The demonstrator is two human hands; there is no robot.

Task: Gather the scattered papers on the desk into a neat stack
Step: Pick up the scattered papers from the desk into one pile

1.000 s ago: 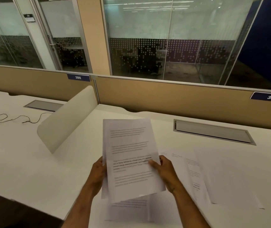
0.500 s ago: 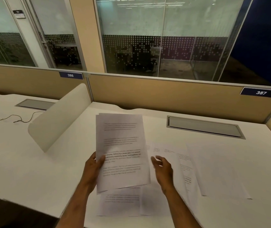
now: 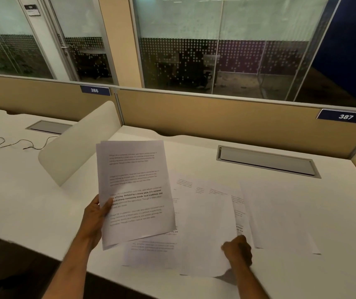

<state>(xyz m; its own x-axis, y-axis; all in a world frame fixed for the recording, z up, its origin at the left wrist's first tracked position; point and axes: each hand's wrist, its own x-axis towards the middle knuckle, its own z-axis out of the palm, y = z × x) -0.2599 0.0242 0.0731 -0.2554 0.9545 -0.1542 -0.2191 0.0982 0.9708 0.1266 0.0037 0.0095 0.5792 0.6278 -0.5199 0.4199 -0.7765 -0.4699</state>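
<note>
My left hand (image 3: 95, 221) holds a thin stack of printed sheets (image 3: 136, 190) by its left edge, tilted up above the white desk (image 3: 32, 201). My right hand (image 3: 237, 252) grips the lower right corner of a blank-side-up sheet (image 3: 209, 229) lying on the desk, and that corner is lifted slightly. Several more sheets lie overlapping on the desk: a printed one (image 3: 151, 251) under the held stack, others (image 3: 240, 203) fanned to the right, and a blank sheet (image 3: 280, 216) farthest right.
A curved white divider (image 3: 80, 143) stands to the left of the papers. A grey cable hatch (image 3: 267, 161) sits in the desk behind them. A beige partition (image 3: 216, 117) closes the back. A thin cable (image 3: 15, 144) lies on the neighbouring desk.
My right hand let go of the held stack and moved down and right to the corner of a sheet on the desk. My left hand alone keeps the stack.
</note>
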